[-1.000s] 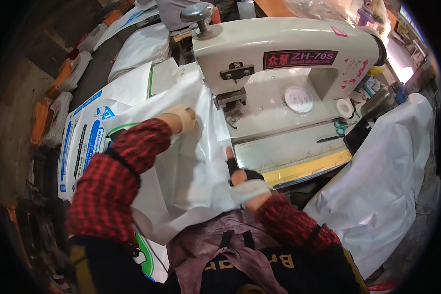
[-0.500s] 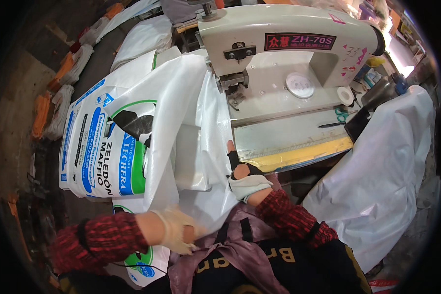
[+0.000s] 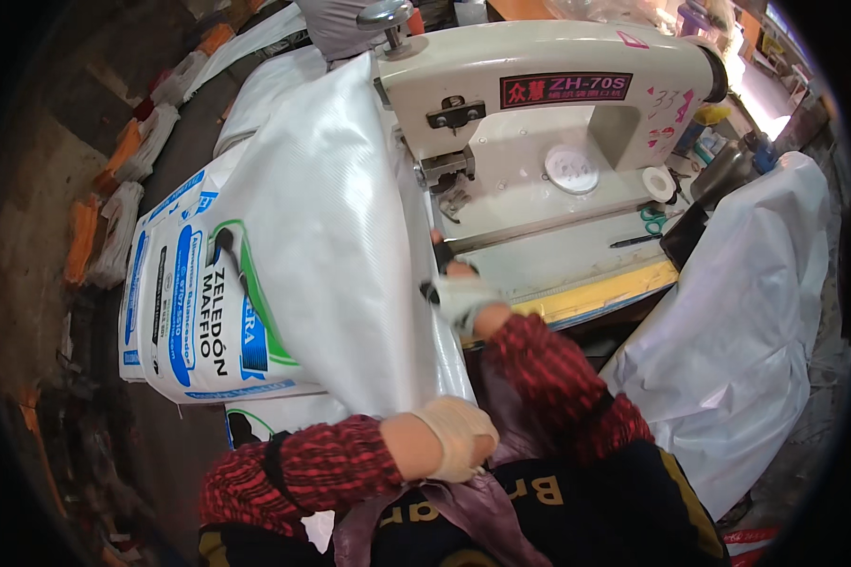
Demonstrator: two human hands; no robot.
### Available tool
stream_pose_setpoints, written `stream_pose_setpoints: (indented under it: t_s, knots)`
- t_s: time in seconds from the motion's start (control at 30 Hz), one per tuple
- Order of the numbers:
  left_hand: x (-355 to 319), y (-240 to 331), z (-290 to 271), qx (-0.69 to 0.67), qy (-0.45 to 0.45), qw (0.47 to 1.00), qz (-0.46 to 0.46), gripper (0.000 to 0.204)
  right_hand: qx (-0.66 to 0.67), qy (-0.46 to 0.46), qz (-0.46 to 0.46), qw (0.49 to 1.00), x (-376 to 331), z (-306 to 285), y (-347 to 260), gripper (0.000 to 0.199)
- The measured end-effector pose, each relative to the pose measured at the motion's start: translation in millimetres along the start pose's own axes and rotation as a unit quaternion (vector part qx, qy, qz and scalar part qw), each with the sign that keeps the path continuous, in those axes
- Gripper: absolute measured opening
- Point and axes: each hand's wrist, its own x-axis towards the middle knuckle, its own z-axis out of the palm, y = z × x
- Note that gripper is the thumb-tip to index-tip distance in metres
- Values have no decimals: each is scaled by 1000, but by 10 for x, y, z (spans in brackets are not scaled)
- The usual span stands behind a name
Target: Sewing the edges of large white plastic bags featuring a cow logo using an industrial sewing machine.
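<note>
My left hand [image 3: 463,440], in a pale glove with bare fingertips, is closed on the near edge of a white woven sack [image 3: 350,217] just before my waist. The sack's raised layer stretches from there up to the sewing head of a cream industrial sewing machine [image 3: 539,61]. My right hand [image 3: 465,291], in a white glove with black finger covers, is at the sack's right edge by the machine bed. Its thumb side lies over the edge; motion blurs the fingers, which appear to pinch it. Blue, green and black print covers the sack's left part.
Folded white sacks [image 3: 269,90] lie beyond the work. White sheeting [image 3: 728,312] hangs at the right. On the machine bed are a white disc [image 3: 572,169], green-handled scissors [image 3: 652,220] and a black pen [image 3: 635,241]. Orange and white bundles [image 3: 85,236] line the left.
My left hand has moved right and taken hold of the sack's near edge. The sack's upper layer now spreads over the fold that was open. My right hand has shifted slightly up along the edge.
</note>
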Motion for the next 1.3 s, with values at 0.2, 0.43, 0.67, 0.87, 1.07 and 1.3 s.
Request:
stream_pose_setpoints:
  t_s: [0.2, 0.43, 0.67, 0.87, 1.07, 1.3]
  knots:
    - [-326, 40, -237, -1, -117, 992, 35, 17, -46, -10, 17, 999, -834, 239, -187, 40]
    - [-281, -317, 58, -136, -82, 986, 49, 25, -18, -18, 60, 998, -105, -57, -99, 56]
    - [-167, -380, 8, -143, 55, 977, 148, 29, 90, 8, 20, 996, -143, 156, 10, 65]
    - [-264, -702, -638, 23, 142, 970, -198, 49, 83, -4, 119, 989, -706, 327, 29, 48]
    - [-563, -779, -507, 77, -102, 950, -285, 50, -32, -27, 63, 997, -704, 104, -93, 51]
    - [-518, -354, -559, 149, 21, 986, -67, 24, 108, -22, 149, 983, -102, -224, -205, 56]
